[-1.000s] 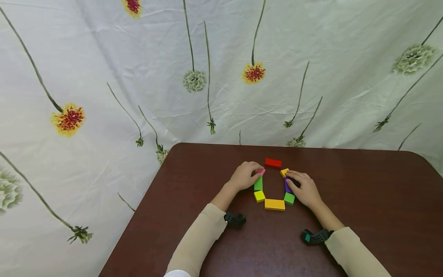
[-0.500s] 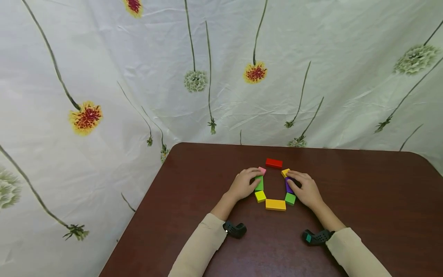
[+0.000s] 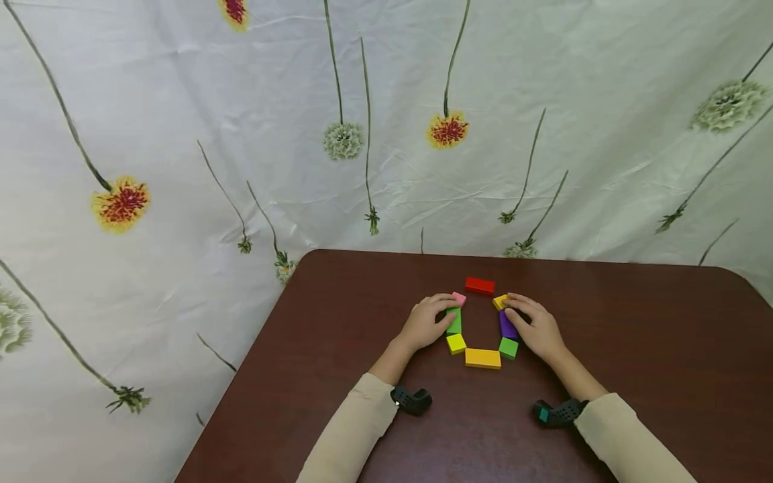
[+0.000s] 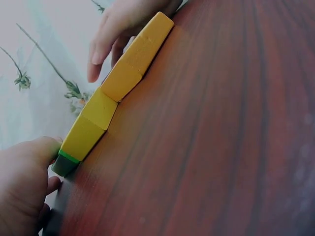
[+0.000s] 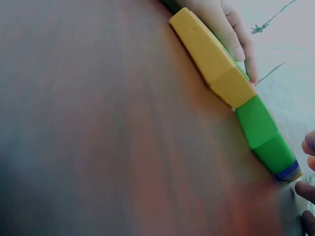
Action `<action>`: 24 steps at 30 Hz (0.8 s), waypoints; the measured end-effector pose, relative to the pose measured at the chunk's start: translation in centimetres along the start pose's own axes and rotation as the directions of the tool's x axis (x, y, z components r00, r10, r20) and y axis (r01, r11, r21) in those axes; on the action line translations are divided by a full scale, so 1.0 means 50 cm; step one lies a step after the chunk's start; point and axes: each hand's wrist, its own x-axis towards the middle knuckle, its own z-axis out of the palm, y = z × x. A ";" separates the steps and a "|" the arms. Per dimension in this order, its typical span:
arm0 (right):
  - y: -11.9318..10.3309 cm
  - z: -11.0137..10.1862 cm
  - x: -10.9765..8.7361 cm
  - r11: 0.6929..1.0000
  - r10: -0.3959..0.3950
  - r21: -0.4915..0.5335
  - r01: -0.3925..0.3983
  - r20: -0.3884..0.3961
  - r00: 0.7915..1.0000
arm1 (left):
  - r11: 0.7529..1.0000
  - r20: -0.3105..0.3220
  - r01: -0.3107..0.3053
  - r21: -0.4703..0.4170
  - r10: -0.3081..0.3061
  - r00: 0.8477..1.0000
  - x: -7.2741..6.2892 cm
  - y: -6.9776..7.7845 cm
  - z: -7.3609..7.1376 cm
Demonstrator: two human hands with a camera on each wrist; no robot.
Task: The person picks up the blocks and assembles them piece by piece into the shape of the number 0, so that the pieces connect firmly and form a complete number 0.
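Observation:
In the head view, small coloured blocks form a ring on the table. My left hand (image 3: pixel 425 322) lies at the ring's left side, its fingertips by the pink block (image 3: pixel 459 299) and its thumb over the long green block (image 3: pixel 454 322). Opposite, my right hand (image 3: pixel 539 330) has its fingertips at the small yellow-orange block (image 3: pixel 500 302) and its thumb beside the purple block (image 3: pixel 507 325). Neither hand appears to grip anything. The right wrist view shows the fingers (image 5: pixel 308 192) spread apart near the purple block's end (image 5: pixel 288 170).
A red block (image 3: pixel 480 286) tops the ring, with gaps on both sides. The near end has a yellow block (image 3: pixel 455 344), a long orange block (image 3: pixel 482 359) and a short green block (image 3: pixel 508 348). The brown table (image 3: pixel 634 362) ends at a flowered cloth (image 3: pixel 386 168).
My left fingers have let go of the pink block and drawn back slightly towards me. My right hand has shifted a little to the right, uncovering more of the purple block.

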 end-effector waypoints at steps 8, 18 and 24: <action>-0.029 0.001 0.066 0.998 -0.014 -0.063 0.014 0.013 1.000 | 1.000 0.009 0.007 0.005 -0.007 1.000 0.001 -0.001 -0.001; -0.046 0.022 0.133 0.966 0.075 -0.256 -0.029 0.171 0.982 | 1.000 0.014 0.015 -0.003 -0.015 1.000 -0.005 0.014 -0.003; -0.042 0.040 0.147 0.958 0.083 -0.287 -0.021 0.207 0.975 | 1.000 0.013 0.023 -0.001 -0.023 1.000 -0.006 0.012 -0.001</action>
